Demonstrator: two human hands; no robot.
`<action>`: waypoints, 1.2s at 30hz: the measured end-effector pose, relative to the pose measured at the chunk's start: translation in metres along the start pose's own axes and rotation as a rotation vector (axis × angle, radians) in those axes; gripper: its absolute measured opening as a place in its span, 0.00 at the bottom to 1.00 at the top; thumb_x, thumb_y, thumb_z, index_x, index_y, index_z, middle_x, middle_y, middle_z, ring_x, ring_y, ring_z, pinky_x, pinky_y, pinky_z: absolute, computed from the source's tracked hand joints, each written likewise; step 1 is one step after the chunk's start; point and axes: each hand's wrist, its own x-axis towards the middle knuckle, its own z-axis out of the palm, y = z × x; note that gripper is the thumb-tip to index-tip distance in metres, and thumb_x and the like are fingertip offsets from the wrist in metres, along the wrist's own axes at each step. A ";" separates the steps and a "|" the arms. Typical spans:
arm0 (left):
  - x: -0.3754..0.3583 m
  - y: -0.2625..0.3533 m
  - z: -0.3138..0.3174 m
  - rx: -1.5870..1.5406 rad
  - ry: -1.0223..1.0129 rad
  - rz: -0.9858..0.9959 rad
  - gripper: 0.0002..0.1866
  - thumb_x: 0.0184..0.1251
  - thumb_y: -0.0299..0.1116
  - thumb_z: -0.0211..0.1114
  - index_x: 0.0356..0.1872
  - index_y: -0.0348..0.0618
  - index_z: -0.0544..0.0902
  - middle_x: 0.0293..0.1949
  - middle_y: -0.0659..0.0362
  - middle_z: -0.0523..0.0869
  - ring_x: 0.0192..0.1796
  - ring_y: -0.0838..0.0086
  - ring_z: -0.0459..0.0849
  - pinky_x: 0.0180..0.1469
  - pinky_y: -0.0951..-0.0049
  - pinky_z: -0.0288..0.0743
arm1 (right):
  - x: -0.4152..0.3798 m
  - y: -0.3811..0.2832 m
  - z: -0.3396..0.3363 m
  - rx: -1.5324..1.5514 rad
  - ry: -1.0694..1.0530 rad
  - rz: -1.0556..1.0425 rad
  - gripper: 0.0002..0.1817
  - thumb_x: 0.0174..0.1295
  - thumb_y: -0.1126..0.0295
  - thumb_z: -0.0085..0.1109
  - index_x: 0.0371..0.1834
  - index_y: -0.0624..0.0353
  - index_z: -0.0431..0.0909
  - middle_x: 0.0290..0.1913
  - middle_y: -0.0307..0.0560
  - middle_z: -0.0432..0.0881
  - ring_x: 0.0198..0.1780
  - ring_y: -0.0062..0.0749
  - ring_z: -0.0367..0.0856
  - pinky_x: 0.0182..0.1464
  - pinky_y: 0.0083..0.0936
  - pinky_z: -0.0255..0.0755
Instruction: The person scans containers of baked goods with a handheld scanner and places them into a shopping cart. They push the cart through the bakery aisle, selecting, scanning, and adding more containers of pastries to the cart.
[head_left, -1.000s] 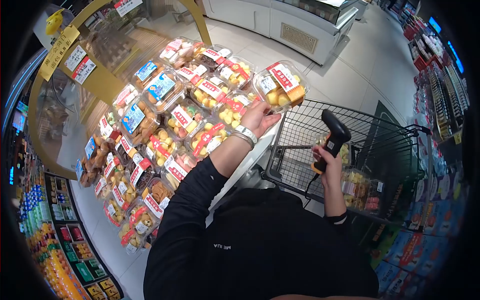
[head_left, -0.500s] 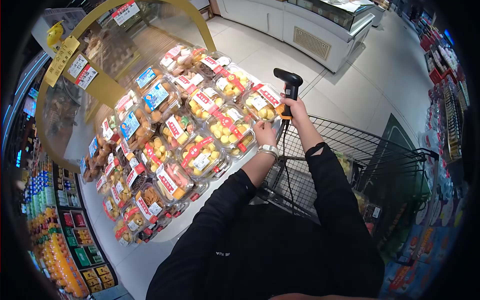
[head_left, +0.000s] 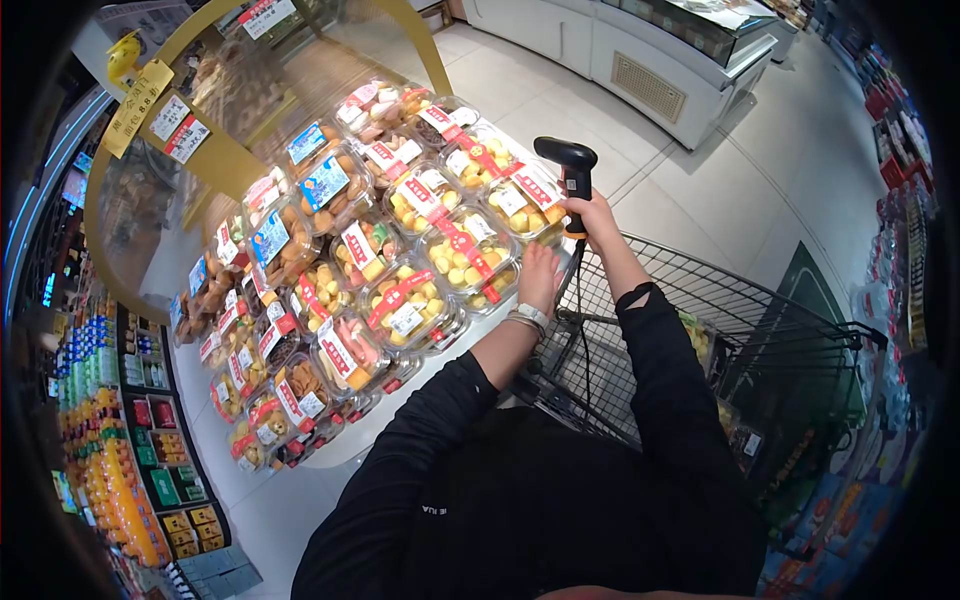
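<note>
My right hand [head_left: 594, 220] is wrapped around the grip of a black barcode scanner [head_left: 568, 158], held upright with its head turned left. A cable [head_left: 583, 330] hangs below it. My left hand [head_left: 540, 274], fingers stretched out, is at the near side of a clear plastic pastry box [head_left: 527, 203] with a red and white label. Whether the fingertips touch the box is hard to tell. That box sits at the right end of the display, beside another box of yellow pastries [head_left: 466, 258].
Stacked pastry boxes cover the white display table [head_left: 355, 440] on my left. A wire shopping cart [head_left: 720, 290] with some goods stands close on my right. A gold-framed case [head_left: 235, 170] rises behind the boxes. White counters [head_left: 610, 60] stand ahead, across the tiled floor.
The pastry box at the right end has shifted a little left, against its neighbours. My left hand's fingers have straightened from a grip at its edge. The scanner stays in my right hand.
</note>
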 end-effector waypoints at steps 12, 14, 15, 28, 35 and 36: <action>-0.016 0.015 -0.022 0.167 -0.054 -0.011 0.27 0.67 0.39 0.47 0.66 0.48 0.53 0.58 0.62 0.69 0.55 0.77 0.70 0.55 0.69 0.59 | -0.003 -0.011 -0.006 0.007 -0.102 0.100 0.20 0.45 0.75 0.60 0.45 0.63 0.73 0.38 0.41 0.77 0.39 0.25 0.75 0.42 0.21 0.68; -0.028 0.012 -0.025 0.280 -0.044 -0.048 0.23 0.68 0.38 0.47 0.64 0.48 0.59 0.55 0.65 0.69 0.57 0.79 0.69 0.53 0.75 0.65 | -0.003 -0.009 -0.008 0.007 -0.119 0.087 0.19 0.45 0.74 0.60 0.44 0.62 0.74 0.37 0.41 0.77 0.38 0.25 0.75 0.41 0.21 0.69; -0.034 0.010 -0.029 0.329 -0.050 -0.053 0.24 0.68 0.38 0.49 0.63 0.46 0.61 0.56 0.65 0.70 0.56 0.80 0.69 0.52 0.78 0.65 | -0.003 -0.007 -0.009 0.015 -0.106 0.058 0.18 0.45 0.74 0.60 0.43 0.62 0.74 0.37 0.41 0.77 0.38 0.24 0.75 0.41 0.21 0.68; -0.146 -0.062 -0.071 1.481 -0.540 0.631 0.26 0.63 0.45 0.53 0.60 0.48 0.65 0.64 0.55 0.64 0.66 0.55 0.60 0.65 0.45 0.47 | -0.100 -0.059 -0.071 0.121 -0.098 -0.038 0.13 0.48 0.74 0.58 0.38 0.60 0.73 0.43 0.44 0.78 0.45 0.25 0.74 0.45 0.20 0.66; -0.173 -0.097 -0.111 1.872 -0.834 0.777 0.23 0.59 0.50 0.55 0.53 0.54 0.72 0.54 0.60 0.73 0.61 0.62 0.65 0.62 0.47 0.51 | -0.331 -0.164 -0.168 -0.206 0.256 0.071 0.14 0.50 0.72 0.55 0.41 0.62 0.68 0.26 0.43 0.77 0.22 0.28 0.79 0.33 0.27 0.76; -0.179 -0.093 -0.110 1.863 -0.836 0.839 0.23 0.57 0.49 0.57 0.53 0.54 0.72 0.54 0.58 0.73 0.61 0.62 0.65 0.62 0.48 0.52 | -0.371 -0.173 -0.180 -0.244 0.323 0.083 0.16 0.49 0.71 0.56 0.41 0.62 0.68 0.24 0.40 0.75 0.19 0.25 0.76 0.32 0.26 0.76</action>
